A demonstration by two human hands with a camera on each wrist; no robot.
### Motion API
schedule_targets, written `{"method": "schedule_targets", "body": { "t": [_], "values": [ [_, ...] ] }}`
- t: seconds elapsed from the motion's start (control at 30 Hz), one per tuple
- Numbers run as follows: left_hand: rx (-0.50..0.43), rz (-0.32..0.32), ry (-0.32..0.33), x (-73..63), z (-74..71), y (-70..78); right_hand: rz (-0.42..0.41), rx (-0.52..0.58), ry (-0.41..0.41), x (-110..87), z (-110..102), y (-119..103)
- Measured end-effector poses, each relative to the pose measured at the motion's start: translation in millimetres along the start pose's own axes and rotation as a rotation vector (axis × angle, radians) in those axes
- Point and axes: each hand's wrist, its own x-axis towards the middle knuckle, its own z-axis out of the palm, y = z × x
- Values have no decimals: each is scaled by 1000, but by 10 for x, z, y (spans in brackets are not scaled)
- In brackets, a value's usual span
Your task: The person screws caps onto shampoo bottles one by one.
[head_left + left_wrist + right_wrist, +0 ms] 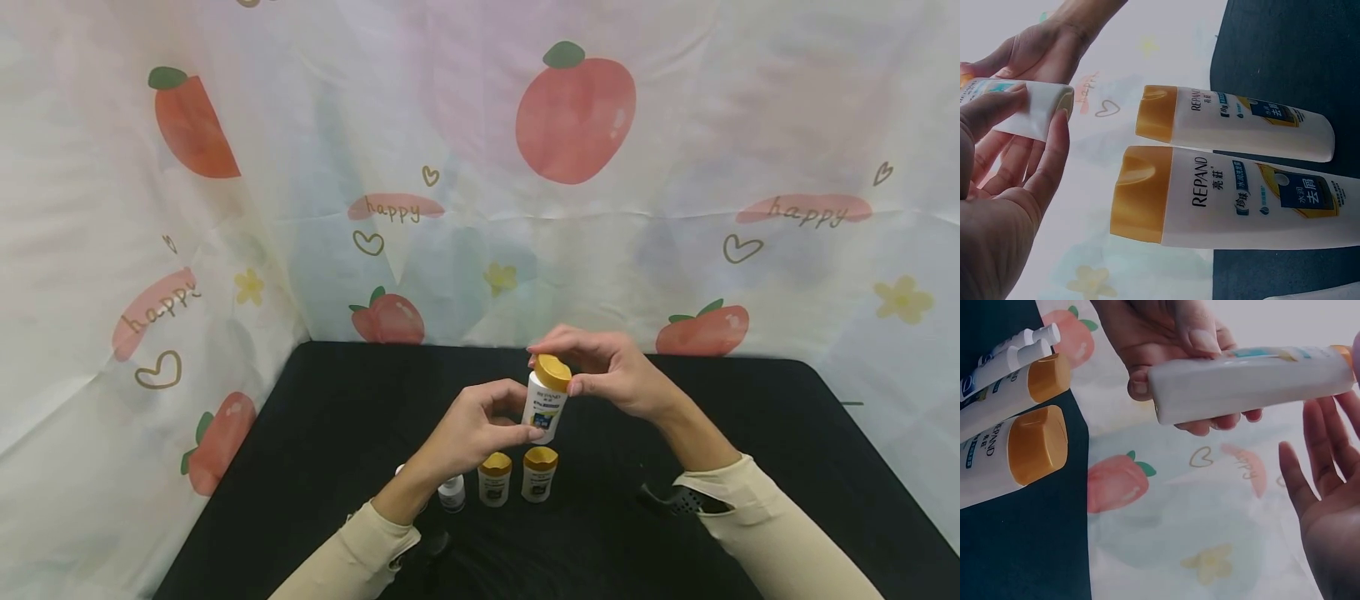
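Note:
A white shampoo bottle with a gold cap (553, 373) is held up above the black table, its printed label facing me. My left hand (480, 421) grips the bottle's white body (1035, 112), thumb across the front and fingers behind. From the other side, my right hand (618, 371) pinches the gold cap between thumb and fingers. Below stand two matching shampoo bottles (494, 482) (539, 477), upright and side by side. In the right wrist view, the held bottle's flat base (1155, 394) points toward the left hand's side; its cap is mostly cut off.
To the left of the standing shampoo bottles are two smaller white bottles (452, 493), one mostly hidden behind my left forearm. The black table (675, 567) ends at a fruit-printed curtain (465, 275) at the back and left. A black strap (686, 500) circles my right wrist.

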Motion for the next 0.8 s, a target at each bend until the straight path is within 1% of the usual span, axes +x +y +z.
{"method": "schedule_targets", "body": {
  "t": [0.37,0.47,0.67,0.8],
  "values": [
    [23,1,46,6,24,-14,28,-52,85,5,21,17],
    [26,0,45,11,17,-14,32,-46,77,4,3,11],
    [44,-8,50,10,3,-2,61,-8,20,-14,-42,-34],
    [36,-32,53,6,10,-3,85,-32,36,-29,-37,-63]
  ]
}}
